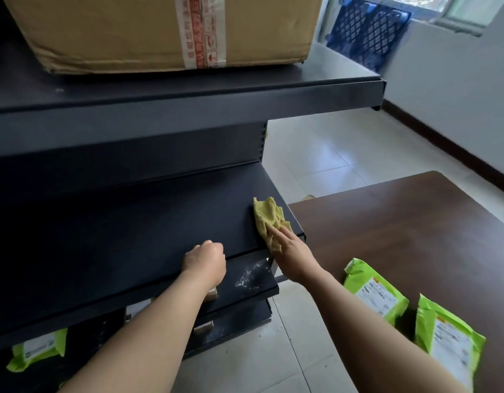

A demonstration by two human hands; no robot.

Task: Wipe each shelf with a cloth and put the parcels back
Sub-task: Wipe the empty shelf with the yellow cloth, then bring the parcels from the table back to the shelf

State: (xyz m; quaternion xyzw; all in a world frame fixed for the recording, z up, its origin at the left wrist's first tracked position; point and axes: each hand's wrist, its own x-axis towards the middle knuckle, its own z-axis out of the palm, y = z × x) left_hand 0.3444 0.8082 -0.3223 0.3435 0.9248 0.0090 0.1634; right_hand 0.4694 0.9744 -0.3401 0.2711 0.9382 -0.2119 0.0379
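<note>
Head view: right hand (290,251) presses yellow cloth (269,215) flat-fingered at right front corner of middle shelf (160,217); left hand (205,259) fisted, apparently empty, on its edge. Cloth looks limp and likely to bunch: palm its centre. Green parcels (375,290) sit on tabletop (401,222).

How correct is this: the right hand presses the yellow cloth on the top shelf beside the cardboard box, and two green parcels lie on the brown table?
One detail is wrong. The head view shows the right hand pressing the yellow cloth on the shelf one level below the cardboard box. The two green parcels do lie on the brown table.
</note>
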